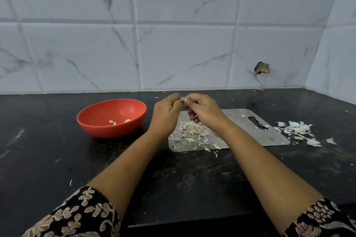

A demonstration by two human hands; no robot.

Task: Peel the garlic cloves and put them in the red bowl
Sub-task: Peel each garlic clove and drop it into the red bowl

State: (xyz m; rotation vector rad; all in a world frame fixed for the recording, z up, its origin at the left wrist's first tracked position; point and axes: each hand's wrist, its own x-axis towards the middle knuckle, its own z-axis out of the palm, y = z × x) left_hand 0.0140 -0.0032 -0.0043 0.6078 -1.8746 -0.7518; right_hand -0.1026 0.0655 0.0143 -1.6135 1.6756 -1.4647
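A garlic clove (182,99) is pinched between the fingertips of my left hand (166,112) and my right hand (204,111), held above the far left end of a grey cutting board (273,136). Most of the clove is hidden by my fingers. A heap of garlic skins (192,131) lies on the board under my hands. The red bowl (90,121) stands on the black counter to the left of my hands, with a few peeled cloves (119,121) inside.
More garlic pieces and white skins (297,130) lie on the counter to the right of the board. A tiled wall (173,44) runs along the back, and a side wall closes the right corner. Loose skin flakes dot the black counter (57,159).
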